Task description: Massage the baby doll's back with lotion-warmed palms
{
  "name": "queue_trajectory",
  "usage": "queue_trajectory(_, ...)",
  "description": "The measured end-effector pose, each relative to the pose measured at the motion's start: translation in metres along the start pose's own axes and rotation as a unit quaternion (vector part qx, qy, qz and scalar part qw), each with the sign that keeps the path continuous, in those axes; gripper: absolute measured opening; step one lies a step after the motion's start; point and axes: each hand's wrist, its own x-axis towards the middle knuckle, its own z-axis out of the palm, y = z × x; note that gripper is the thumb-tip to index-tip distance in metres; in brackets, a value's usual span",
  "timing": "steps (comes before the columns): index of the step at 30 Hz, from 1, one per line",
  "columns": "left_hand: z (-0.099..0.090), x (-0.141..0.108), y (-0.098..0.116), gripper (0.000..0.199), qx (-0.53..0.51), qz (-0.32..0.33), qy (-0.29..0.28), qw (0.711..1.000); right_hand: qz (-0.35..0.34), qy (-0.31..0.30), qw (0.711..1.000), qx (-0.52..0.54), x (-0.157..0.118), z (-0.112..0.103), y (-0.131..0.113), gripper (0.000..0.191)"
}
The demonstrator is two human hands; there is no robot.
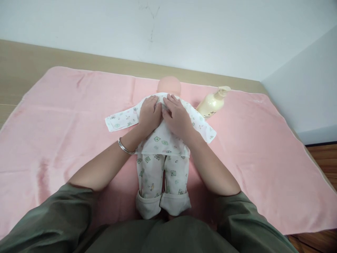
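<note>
And here's the left hand, open, palm down, flat on a white cloth shirt with small green prints; just beside it, the right hand rests open on the same cloth. Beneath both lies a pink, smooth-headed doll, its head just beyond the hands, while white printed trousers with turned-up cuffs stretch back between the forearms. Out past the right hand, a cream plastic pump bottle, and all around, a pink fabric blanket

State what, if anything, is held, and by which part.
Left hand and right hand lie on the shirt near its top; whether they grip cannot be told.
</note>
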Motion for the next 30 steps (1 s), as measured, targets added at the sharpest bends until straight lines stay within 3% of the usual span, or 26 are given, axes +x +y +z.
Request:
queue_trajectory(5, 0.001, 0.0, -0.001, 0.041, 0.0, -0.011, 0.008, 1.0, 0.003, 0.055, 0.998, -0.007, 0.0, -0.008, 0.0, 0.064)
queue_trajectory(11, 0.003, -0.001, -0.003, 0.053, -0.004, -0.029, -0.001, 1.0, 0.059, -0.044, 0.997, -0.025, 0.01, 0.0, 0.012, 0.071)
queue_trajectory(17, 0.004, -0.003, -0.006, 0.049, -0.009, -0.023, 0.013, 1.0, 0.047, 0.043, 0.998, -0.008, 0.005, -0.01, 0.007, 0.071)
queue_trajectory(23, 0.006, -0.002, -0.01, 0.047, -0.005, -0.013, 0.021, 1.0, 0.069, 0.0, 0.998, -0.004, 0.007, 0.005, 0.007, 0.067)
queue_trajectory(26, 0.006, -0.002, -0.009, 0.047, -0.01, -0.013, 0.022, 1.0, 0.056, 0.005, 0.998, 0.041, 0.003, -0.005, 0.004, 0.068)
queue_trajectory(30, 0.005, -0.002, -0.006, 0.049, -0.007, -0.025, 0.015, 1.0, 0.048, 0.057, 0.995, 0.062, -0.003, -0.018, 0.001, 0.066)
